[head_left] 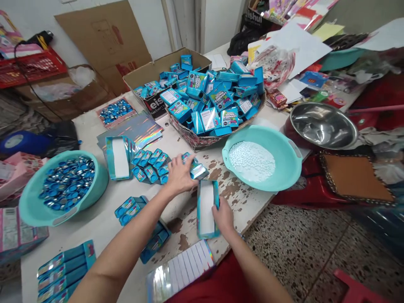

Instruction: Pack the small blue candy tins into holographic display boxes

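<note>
My left hand [180,173] reaches over the middle of the table, its fingers closed around small blue candy tins [198,171], partly hidden under the hand. A group of similar upright tins [150,164] stands just to its left. With my right hand [224,215] I grip the right side of a long blue display box [207,208]. This box lies open with its white inside showing, just below the tins in my left hand. Another open display box [120,158] stands further left.
A large carton [195,141] heaped with blue tins stands behind. At right are a turquoise basin [285,183] of small white candies and a steel bowl [322,124]. A turquoise tub [101,179] of blue-and-silver lids stands left. Filled display boxes [66,269] and flat printed sheets [186,267] lie in front.
</note>
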A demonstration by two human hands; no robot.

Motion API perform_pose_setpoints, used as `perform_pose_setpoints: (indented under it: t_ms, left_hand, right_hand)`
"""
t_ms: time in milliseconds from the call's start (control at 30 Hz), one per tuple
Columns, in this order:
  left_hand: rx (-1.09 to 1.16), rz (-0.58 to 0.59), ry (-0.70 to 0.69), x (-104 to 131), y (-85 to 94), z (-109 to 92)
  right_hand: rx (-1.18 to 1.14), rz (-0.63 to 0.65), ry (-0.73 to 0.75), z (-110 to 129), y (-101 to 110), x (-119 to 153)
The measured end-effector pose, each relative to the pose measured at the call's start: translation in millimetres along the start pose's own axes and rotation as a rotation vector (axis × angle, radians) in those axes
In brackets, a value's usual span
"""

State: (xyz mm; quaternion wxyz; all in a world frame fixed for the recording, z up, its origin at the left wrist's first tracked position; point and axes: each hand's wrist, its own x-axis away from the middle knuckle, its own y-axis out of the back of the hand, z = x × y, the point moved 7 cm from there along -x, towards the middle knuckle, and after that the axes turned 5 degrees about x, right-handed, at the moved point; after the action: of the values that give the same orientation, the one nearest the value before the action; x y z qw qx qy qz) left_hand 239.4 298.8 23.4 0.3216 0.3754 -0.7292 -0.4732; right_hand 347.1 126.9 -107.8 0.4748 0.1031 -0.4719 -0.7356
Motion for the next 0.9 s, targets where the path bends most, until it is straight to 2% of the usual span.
perform_pose_setpoints:
  t_ms: [67, 133, 233, 367, 433, 567, 633, 700, 733, 833, 900]
  left_hand:
    - [0.191, 0.052, -0.078, 10.7, 11.9, -4.6]
    - [0.393, 0.208, -0.192, 23.4, 8.1, -14.8]
    - [0.484, 0.4, -0.256, 37.9, -17.0, -24.7]
    - [0.26, 0.547, -0.161, 41.0, -60.9, -20.8]
    - [0.123, 0.505, -0.136, 38.9, -71.8, -21.7]
    - [-0.09, 0.279, -0.19, 41.2, -78.2, -36.5]
    - [-0.123, 0.256, -0.243, 46.3, -79.8, -39.2]
    - [-0.124, 0.248, -0.26, 46.5, -72.2, -28.6]
    - [-0.13, 0.217, -0.24, 43.2, -62.7, -17.0]
    - [-0.215, 0.062, -0.075, 24.0, -23.8, 36.5]
    - [-0.274, 0.07, 0.021, 12.5, -11.8, 71.9]
  right_hand:
    - [-0.001, -0.013, 0.044, -0.3, 10.5, -10.4]
    - [-0.051, -0.026, 0.053, -2.8, 13.9, -12.0]
    - [-0.13, -0.043, 0.057, -8.8, 8.6, -3.8]
    - [-0.183, -0.033, 0.156, -15.8, -5.4, 9.8]
    - [-0.133, -0.042, 0.201, -17.9, -11.2, 13.4]
    - [0.001, -0.122, 0.273, -15.0, -15.7, 13.2]
    - [0.03, -0.141, 0.277, -14.0, -16.5, 10.6]
    - [0.025, -0.139, 0.257, -15.3, -16.7, 8.1]
    - [0.005, -0.133, 0.251, -16.1, -16.5, 7.6]
    - [-0.077, -0.112, 0.271, -16.9, -15.2, 9.5]
    - [-0.099, -0.099, 0.293, -17.0, -15.2, 12.2]
